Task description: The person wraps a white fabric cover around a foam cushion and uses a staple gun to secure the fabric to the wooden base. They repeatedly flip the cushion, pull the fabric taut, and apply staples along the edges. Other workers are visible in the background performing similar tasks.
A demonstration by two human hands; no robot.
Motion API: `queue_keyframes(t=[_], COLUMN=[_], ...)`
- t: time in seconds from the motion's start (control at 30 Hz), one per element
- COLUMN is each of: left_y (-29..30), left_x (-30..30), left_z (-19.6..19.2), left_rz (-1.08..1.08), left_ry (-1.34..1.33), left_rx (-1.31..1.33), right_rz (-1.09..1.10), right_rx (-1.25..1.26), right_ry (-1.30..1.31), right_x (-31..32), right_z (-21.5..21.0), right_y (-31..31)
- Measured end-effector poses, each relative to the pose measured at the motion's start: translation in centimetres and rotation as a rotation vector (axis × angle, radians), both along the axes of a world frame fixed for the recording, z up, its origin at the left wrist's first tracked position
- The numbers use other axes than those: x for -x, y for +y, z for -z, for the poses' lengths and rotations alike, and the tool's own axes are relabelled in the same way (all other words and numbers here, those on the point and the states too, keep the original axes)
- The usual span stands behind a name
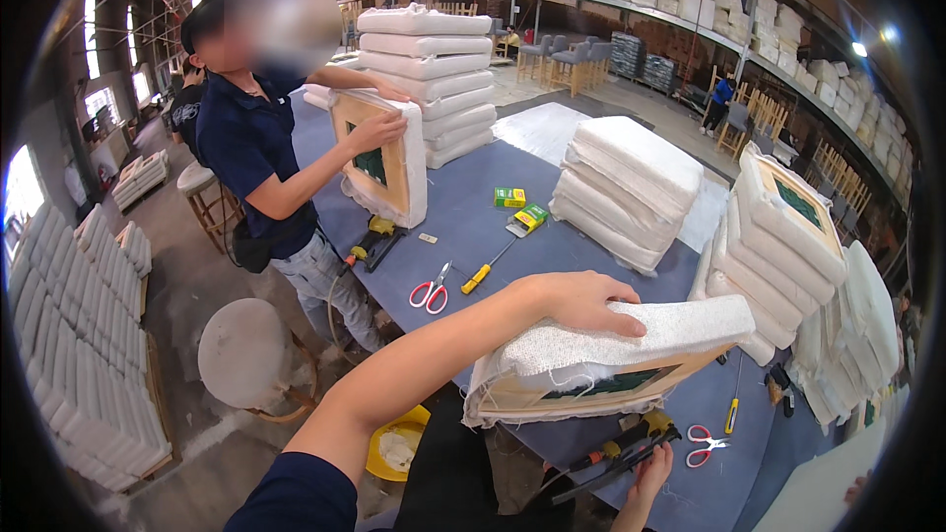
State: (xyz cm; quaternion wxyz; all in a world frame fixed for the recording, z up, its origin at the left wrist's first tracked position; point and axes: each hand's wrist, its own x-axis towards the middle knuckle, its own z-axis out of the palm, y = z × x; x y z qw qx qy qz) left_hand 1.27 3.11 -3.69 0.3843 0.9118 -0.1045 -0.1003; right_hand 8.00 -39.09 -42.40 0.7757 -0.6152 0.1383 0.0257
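White fabric-covered seat pad with a wooden frame and dark green centre panel: standing on edge, tilted, at the near edge of the blue-grey table, framed underside toward me. My left hand grips its upper side, thumb lying on the white fabric. My right hand is low, just below the pad, fingers on a black-and-yellow staple gun; can't tell if they're closed around it.

Right of the gun: red-handled metal snips and a yellow-handled screwdriver. Beyond the pad, red-handled scissors near a second yellow-handled screwdriver, then two small green-and-yellow boxes. Stacks of white pads sit further back and to the right.

Far left side: co-worker in a dark navy shirt, both hands on another framed white pad, second staple gun beside it. Floor: round-topped stool, yellow bowl-shaped container.
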Motion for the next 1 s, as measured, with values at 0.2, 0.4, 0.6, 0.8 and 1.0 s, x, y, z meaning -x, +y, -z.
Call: queue_keyframes(t=[0.2,0.4,0.6,0.8,1.0], left_y=[1.1,-0.5,0.5,0.4,0.6], left_x=[-0.2,-0.4,0.5,0.4,0.0], left_z=[1.2,0.1,0.7,0.7,1.5], left_rz=[-0.007,0.004,-0.062,-0.059,-0.068], left_ry=[-0.046,-0.1,-0.036,-0.036,-0.091], left_rx=[-0.006,-0.007,0.005,-0.004,0.006], right_rz=[-0.04,-0.115,-0.053,-0.029,-0.052], right_rx=[-0.022,0.322,0.846,0.935,1.003], right_ry=[-0.161,-0.397,-0.402,-0.356,-0.269], right_x=[0.1,-4.3,3.0,4.4,4.1], right_z=[0.8,6.1,-6.0,-8.9,-9.0], right_y=[2.2,-3.7,3.7,5.2,5.5])
